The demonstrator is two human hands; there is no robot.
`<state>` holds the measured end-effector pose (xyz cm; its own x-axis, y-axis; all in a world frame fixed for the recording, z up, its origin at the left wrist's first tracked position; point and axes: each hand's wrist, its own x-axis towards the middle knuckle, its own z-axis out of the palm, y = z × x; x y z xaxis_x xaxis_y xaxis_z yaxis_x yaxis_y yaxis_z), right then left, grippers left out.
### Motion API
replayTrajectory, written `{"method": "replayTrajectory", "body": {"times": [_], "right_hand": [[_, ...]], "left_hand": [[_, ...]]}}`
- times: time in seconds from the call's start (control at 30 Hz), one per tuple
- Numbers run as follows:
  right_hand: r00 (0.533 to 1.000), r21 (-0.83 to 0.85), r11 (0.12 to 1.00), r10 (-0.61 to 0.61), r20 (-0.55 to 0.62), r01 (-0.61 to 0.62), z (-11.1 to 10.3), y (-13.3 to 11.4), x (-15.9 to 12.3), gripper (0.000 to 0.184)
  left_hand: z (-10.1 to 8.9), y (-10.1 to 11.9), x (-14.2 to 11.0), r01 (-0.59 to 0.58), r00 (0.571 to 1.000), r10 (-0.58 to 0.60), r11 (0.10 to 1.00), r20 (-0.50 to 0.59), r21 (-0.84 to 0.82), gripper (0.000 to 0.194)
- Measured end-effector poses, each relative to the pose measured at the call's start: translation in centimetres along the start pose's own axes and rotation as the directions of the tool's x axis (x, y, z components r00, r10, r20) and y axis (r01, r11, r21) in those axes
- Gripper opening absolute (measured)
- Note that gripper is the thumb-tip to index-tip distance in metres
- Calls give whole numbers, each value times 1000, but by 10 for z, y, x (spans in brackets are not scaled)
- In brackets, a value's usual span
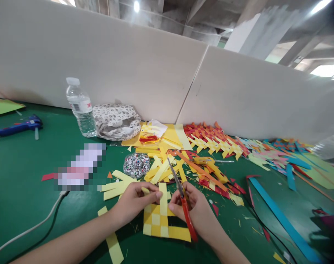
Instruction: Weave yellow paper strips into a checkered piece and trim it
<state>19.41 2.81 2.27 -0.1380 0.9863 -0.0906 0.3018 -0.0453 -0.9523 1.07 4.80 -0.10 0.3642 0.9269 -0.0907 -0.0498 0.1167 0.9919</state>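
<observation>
Aslant, red-handled scissors [185,208], blades [176,176] pointing forward-left

Scissors [188,218] partly hide the right hand [196,202]; pixelation masks a flat item [83,165] (white cable [60,198] cut off at left)

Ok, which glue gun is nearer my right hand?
The yellow glue gun, lying among paper scraps; the blue glue gun is at far left.
</observation>
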Motion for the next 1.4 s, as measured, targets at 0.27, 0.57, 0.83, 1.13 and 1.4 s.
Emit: {"method": "replayTrajectory", "body": {"times": [0.27,0.57,0.83,1.13,1.4], "right_hand": [[987,37,999,-4,-160,10,-15,2,7,27],[748,-391,904,-379,-545,173,-24,4,-1,32],[899,-840,527,-418,-128,126,-5,-1,-6,30],[944,-908,415,-318,-93,51,-1,2,-6,28],[964,-875,480,-256,-71,63,1,3,-7,29]], "left_hand": [[0,2,3,50,990,-74,979,-118,-197,26],[-2,1,4,43,988,-75,973,-136,-228,22],[-3,0,5,24,977,-68,977,-200,-211,20],[-6,-4,6,1,979,-52,968,-195,-253,16],[-6,-6,6,1,985,-40,974,-170,-227,16]]}}
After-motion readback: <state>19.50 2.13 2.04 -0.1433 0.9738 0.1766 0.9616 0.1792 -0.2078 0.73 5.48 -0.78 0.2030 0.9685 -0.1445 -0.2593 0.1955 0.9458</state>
